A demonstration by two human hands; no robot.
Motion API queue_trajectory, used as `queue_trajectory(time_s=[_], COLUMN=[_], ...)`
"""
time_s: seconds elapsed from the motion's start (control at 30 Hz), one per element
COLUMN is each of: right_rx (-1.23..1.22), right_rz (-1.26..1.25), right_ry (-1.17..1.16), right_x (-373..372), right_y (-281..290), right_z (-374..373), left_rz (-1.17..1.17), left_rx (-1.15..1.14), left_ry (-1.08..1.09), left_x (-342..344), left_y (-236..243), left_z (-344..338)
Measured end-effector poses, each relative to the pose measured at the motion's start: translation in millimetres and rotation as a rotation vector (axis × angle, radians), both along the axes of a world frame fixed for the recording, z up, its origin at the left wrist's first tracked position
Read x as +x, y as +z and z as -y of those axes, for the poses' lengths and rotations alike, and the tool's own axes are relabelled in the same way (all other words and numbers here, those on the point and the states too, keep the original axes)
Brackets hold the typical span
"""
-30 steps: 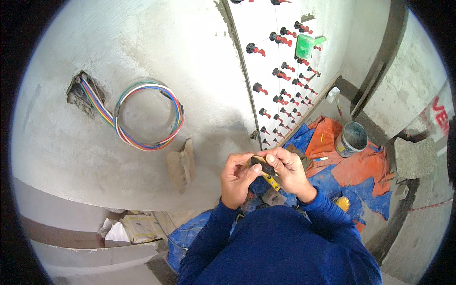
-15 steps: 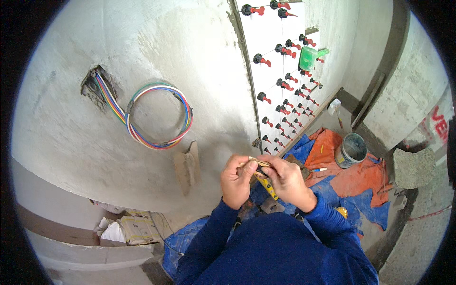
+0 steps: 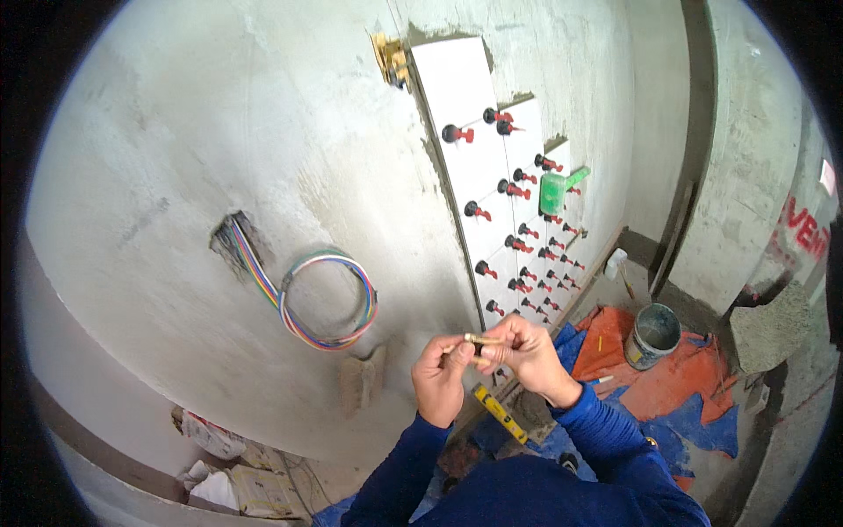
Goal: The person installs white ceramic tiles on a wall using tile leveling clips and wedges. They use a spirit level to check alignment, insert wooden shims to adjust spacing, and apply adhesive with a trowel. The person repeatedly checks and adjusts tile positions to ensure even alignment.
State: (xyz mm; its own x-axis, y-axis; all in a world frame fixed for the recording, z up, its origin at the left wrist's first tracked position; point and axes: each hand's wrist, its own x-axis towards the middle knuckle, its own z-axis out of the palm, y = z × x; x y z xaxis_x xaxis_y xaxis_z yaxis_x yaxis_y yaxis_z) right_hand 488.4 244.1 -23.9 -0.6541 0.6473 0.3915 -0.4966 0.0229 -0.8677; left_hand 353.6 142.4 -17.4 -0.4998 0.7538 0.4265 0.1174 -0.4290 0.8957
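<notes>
In front of my chest both hands are closed on a small tan, strip-like piece (image 3: pixel 479 339) with a dark part in its middle; its exact kind I cannot make out. My left hand (image 3: pixel 438 382) pinches its left end between thumb and fingers. The other end is in the fingertips of my right hand (image 3: pixel 532 358). Below the hands is a yellow spirit level (image 3: pixel 500 415). Beyond them, white tiles (image 3: pixel 452 83) cover part of the wall, dotted with several black-and-red tile levelling clips (image 3: pixel 474 210). A green block with a handle (image 3: pixel 553 193) rests against the tiles.
A coil of coloured wires (image 3: pixel 373 294) hangs from a wall hole at left. A yellow fixture (image 3: pixel 390 60) sits at the tiles' upper left corner. At right, a bucket (image 3: pixel 654 334) stands on orange and blue sheeting (image 3: pixel 676 386). Bags (image 3: pixel 263 492) lie at lower left.
My view has tilted upward, bringing in the top of the tiles and the yellow fixture. My hands stay together on the tan piece, which now looks straighter between them.
</notes>
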Motion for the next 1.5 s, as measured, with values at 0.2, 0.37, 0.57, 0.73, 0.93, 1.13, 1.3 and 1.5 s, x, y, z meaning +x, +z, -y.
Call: queue_trajectory(time_s=[0.2,0.37,0.57,0.73,0.93,1.13,1.3,1.5], right_rx=[0.184,0.311,0.492,0.63,0.457,0.256,0.025,0.087], right_rz=[-0.154,-0.173,-0.236,-0.171,-0.195,-0.421,-0.428,-0.357], right_ry=[-0.214,-0.353,-0.555,-1.007,-0.881,-0.311,-0.193,-0.135], right_x=[-27.7,-49.9,-83.8,-115.7,-148.1,-151.8,-158.6,-162.7], right_y=[72.3,131.9,200.7,248.7,263.8,255.8,248.9,252.8], right_z=[-21.2,-35.0,-71.1,-112.4,-128.5,-119.5,-122.5,-136.6], left_rz=[-0.085,-0.309,-0.629,-0.729,-1.031,-0.546,-0.505,-0.766], left_rx=[0.209,0.265,0.379,0.347,0.097,0.087,0.01,-0.047], left_ry=[-0.049,0.159,0.501,0.522,0.488,0.213,0.223,0.329], left_x=[-10.2,-28.3,-71.3,-114.9,-121.0,-104.5,-106.6,-118.0], left_y=[72.7,133.4,220.0,301.9,351.4,330.5,312.2,340.6], left_z=[-33.0,-53.3,-79.2,-116.5,-136.5,-136.5,-136.3,-140.0])
